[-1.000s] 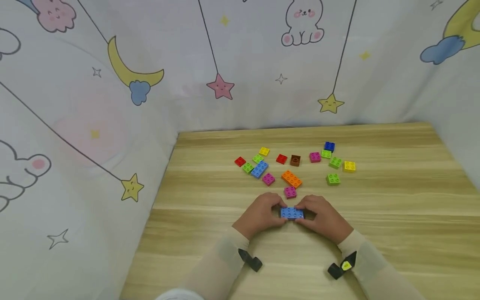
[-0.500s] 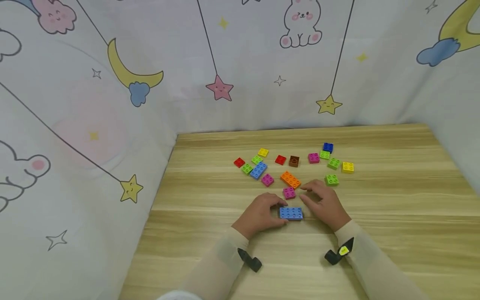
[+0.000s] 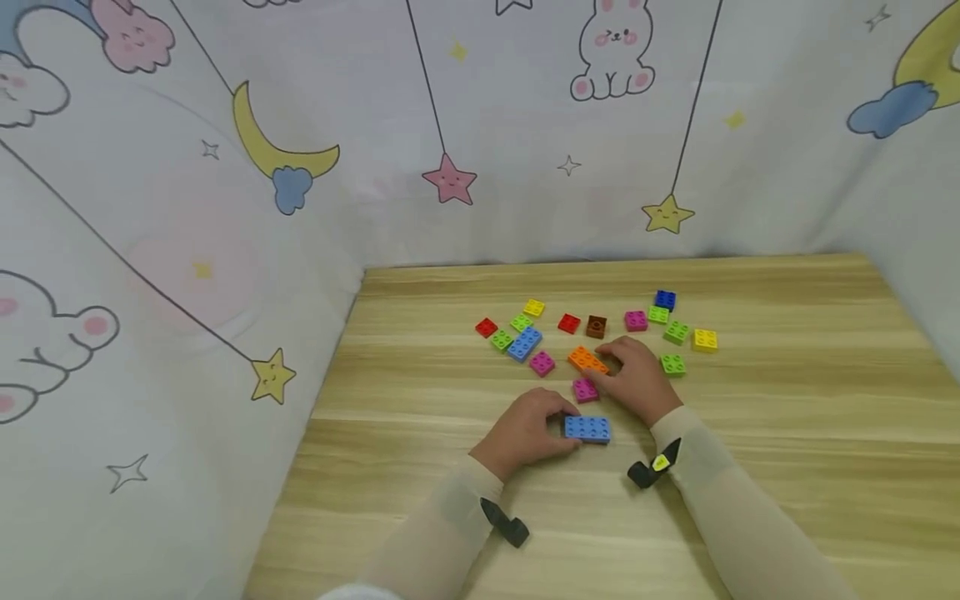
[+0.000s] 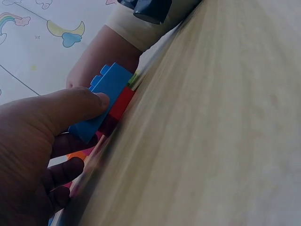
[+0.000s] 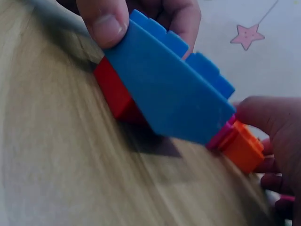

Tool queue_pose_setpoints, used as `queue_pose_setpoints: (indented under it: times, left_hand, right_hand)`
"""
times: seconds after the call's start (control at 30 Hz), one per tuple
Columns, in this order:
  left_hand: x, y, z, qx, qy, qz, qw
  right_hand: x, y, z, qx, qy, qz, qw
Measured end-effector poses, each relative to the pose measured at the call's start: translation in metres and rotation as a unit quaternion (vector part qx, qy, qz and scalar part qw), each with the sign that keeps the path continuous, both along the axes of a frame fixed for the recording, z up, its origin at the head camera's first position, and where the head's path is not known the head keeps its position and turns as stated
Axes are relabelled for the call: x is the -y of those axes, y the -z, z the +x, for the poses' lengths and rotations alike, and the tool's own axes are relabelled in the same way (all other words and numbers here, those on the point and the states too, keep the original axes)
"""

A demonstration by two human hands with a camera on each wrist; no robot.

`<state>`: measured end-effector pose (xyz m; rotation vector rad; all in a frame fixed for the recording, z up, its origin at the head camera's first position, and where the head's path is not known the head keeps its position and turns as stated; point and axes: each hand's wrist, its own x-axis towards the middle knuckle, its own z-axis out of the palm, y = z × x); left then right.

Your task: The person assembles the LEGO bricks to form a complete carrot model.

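A blue eight-stud toy brick [image 3: 587,429] sits on top of a red brick [image 4: 121,104], which shows beneath it in both wrist views. My left hand [image 3: 525,431] pinches the blue brick's left end between thumb and fingers. Farther back, an orange brick [image 3: 584,359] lies flat on the table. My right hand [image 3: 637,379] has its thumb and fingers around the right end of that orange brick. Just in front of it lies a magenta brick [image 3: 585,391], close to the right thumb.
Loose bricks lie behind the hands on the wooden table [image 3: 420,500]. To the left are another blue brick [image 3: 524,343] and a magenta one [image 3: 542,363]. A brown brick [image 3: 596,327] lies behind the orange one, and a green brick [image 3: 672,365] right of my right hand.
My right hand has let go of the blue brick's right end and moved up and back to the orange brick. The left hand stays at the blue brick.
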<state>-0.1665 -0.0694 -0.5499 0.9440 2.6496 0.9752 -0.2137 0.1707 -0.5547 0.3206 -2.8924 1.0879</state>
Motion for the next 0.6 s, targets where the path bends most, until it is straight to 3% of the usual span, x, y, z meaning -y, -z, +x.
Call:
queue_pose_setpoints:
  times: [0.37, 0.6]
  left_hand:
    - [0.0, 0.003, 0.001, 0.006, -0.004, 0.0, 1.0]
    - [-0.001, 0.002, 0.001, 0.004, -0.004, -0.001, 1.0]
  right_hand:
    - [-0.003, -0.017, 0.0, 0.093, -0.01, 0.024, 0.9953]
    - [0.001, -0.021, 0.001, 0.086, -0.006, 0.043, 0.9953]
